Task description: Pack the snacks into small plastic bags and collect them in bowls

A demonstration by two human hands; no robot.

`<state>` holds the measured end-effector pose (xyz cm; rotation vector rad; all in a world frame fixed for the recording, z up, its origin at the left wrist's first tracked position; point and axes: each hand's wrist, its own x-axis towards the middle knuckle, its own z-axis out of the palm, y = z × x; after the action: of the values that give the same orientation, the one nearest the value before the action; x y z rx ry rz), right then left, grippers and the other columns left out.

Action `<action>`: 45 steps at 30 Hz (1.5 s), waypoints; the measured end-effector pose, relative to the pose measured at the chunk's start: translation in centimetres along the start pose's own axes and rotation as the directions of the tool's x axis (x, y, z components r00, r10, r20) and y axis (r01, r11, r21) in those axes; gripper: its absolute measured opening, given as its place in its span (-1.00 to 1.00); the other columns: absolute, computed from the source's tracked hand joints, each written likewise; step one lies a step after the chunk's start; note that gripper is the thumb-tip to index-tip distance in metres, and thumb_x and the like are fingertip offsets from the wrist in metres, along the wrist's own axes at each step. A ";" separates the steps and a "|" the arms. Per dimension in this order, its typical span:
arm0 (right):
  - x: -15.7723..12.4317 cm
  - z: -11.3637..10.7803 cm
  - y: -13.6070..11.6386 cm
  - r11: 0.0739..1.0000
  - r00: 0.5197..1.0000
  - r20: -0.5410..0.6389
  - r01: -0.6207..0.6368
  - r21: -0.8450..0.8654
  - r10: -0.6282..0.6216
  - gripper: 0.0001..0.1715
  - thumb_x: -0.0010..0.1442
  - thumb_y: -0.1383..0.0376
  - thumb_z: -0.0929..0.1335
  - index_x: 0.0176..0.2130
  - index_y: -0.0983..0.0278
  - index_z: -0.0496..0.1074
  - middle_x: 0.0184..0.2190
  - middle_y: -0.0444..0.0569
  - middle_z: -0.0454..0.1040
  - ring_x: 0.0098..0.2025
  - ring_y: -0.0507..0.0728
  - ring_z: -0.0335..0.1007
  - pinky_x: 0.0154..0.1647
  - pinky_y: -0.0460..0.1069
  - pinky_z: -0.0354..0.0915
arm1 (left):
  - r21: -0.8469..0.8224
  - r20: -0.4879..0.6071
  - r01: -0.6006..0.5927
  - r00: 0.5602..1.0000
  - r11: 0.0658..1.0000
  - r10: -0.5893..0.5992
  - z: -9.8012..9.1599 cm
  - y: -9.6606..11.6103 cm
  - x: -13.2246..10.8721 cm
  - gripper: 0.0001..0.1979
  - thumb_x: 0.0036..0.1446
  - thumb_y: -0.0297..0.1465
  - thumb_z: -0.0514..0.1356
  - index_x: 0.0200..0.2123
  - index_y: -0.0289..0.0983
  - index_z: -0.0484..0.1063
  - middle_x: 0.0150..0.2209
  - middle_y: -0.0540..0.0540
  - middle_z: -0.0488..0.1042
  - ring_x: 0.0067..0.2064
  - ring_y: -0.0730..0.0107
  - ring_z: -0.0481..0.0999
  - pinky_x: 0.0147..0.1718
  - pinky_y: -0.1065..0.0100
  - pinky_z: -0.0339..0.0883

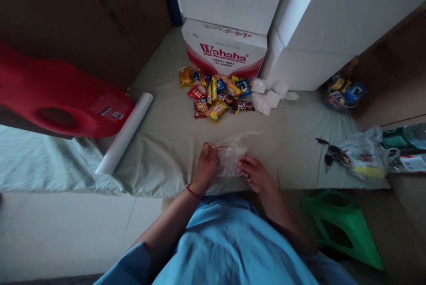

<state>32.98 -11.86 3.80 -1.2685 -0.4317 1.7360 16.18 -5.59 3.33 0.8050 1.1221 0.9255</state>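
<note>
Between my two hands is a small clear plastic bag (229, 161), crinkled, with a reddish strip along its top edge. My left hand (207, 164) pinches its left side, and a red cord circles that wrist. At the bag's right edge, my right hand (253, 172) grips with bent fingers. Whether anything lies inside the bag I cannot tell. A thin clear film (244, 136) spreads just behind it. Farther back lies a pile of wrapped snacks (216, 94) in yellow, red, blue and brown, with crumpled white packets (270, 99) on its right.
A white Wahaba carton (226, 50) stands behind the snacks. Leftward are a roll of plastic film (125, 133) and a red plastic stool (66, 94). On the right sit a tub of snacks (342, 92), a filled plastic bag (364, 158) and bottles (406, 136). A green stool (346, 227) stands below.
</note>
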 end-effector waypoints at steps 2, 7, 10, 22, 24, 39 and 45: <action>0.3 -0.3 0.1 0.999 0.997 -0.065 0.032 -0.005 -0.032 -0.44 -0.19 0.01 0.65 -0.35 0.24 0.45 -0.57 -0.26 0.31 -0.61 -0.11 -0.05 -0.66 -0.16 -0.23 | 0.070 -0.074 -0.071 0.994 0.995 0.076 -0.2 -0.1 0.1 -0.74 0.37 -0.10 0.08 -0.21 -0.14 0.17 -0.29 0.06 0.54 -0.65 0.60 0.25 -0.67 0.48 0.12; 0.3 -1.0 -0.1 0.995 0.993 -0.080 0.082 -0.054 -0.087 -0.51 -0.14 0.02 0.63 -0.38 0.24 0.46 -0.54 -0.22 0.36 -0.56 -0.08 0.10 -0.62 -0.16 -0.02 | 0.165 -0.134 -0.140 0.978 0.976 0.162 -0.4 -0.1 -0.1 -0.76 0.40 -0.13 0.02 -0.22 -0.16 0.19 -0.25 0.01 0.58 -0.67 0.59 0.24 -0.70 0.45 0.11; 0.2 -0.8 -0.3 0.988 0.984 -0.090 0.155 0.005 -0.154 -0.52 -0.10 -0.02 0.62 -0.35 0.23 0.51 -0.42 -0.14 0.46 -0.40 0.00 0.33 -0.42 -0.11 0.29 | 0.192 -0.130 -0.128 0.979 0.973 0.154 -0.1 0.2 -0.3 -0.75 0.41 -0.12 0.01 -0.21 -0.16 0.19 -0.28 0.01 0.57 -0.67 0.57 0.23 -0.68 0.44 0.12; 2.3 -0.4 0.1 0.922 0.833 -0.398 0.364 -0.132 -0.386 -0.59 -0.03 0.01 0.55 -0.34 0.22 0.47 -0.57 -0.26 0.29 -0.58 -0.04 0.08 -0.59 -0.10 0.03 | 0.176 -0.023 -0.085 0.996 0.981 0.090 0.5 -0.1 -0.9 -0.67 0.32 -0.04 0.11 -0.26 -0.17 0.23 -0.34 0.02 0.54 -0.58 0.52 0.30 -0.57 0.41 0.19; 1.9 -0.8 -0.4 0.914 0.844 -0.352 0.365 -0.176 -0.405 -0.60 0.00 0.00 0.54 -0.33 0.21 0.47 -0.57 -0.26 0.29 -0.59 -0.04 0.08 -0.60 -0.10 0.04 | 0.139 0.060 -0.022 0.998 0.990 0.014 -0.1 0.3 -0.5 -0.59 0.25 0.04 0.16 -0.32 -0.20 0.32 -0.40 -0.03 0.53 -0.47 0.43 0.41 -0.48 0.38 0.27; -1.9 -4.3 -2.7 0.866 0.953 -0.141 0.173 -0.470 -0.267 -0.50 0.01 -0.13 0.54 -0.33 0.22 0.50 -0.58 -0.23 0.27 -0.60 -0.03 0.09 -0.61 -0.11 0.06 | -0.018 0.496 0.414 0.794 0.910 -0.352 2.1 1.2 4.4 -0.55 -0.21 -0.18 0.56 -0.49 -0.30 0.40 -0.58 0.11 0.29 -0.59 0.62 0.20 -0.61 0.47 0.02; -1.2 -4.5 -2.0 0.757 0.934 -0.078 0.230 -0.612 -0.348 -0.52 0.17 -0.16 0.45 -0.33 0.20 0.53 -0.51 -0.15 0.38 -0.46 0.05 0.26 -0.42 -0.05 0.23 | -0.257 0.262 0.193 0.957 0.947 -0.124 1.3 0.8 5.3 -0.64 0.07 -0.08 0.39 -0.26 -0.23 0.47 -0.64 0.19 0.09 -0.67 0.63 -0.01 -0.70 0.45 -0.17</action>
<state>37.95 -12.80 4.04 -1.6809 -1.0674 1.2268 18.14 -0.53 2.33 0.5671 0.8068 0.8031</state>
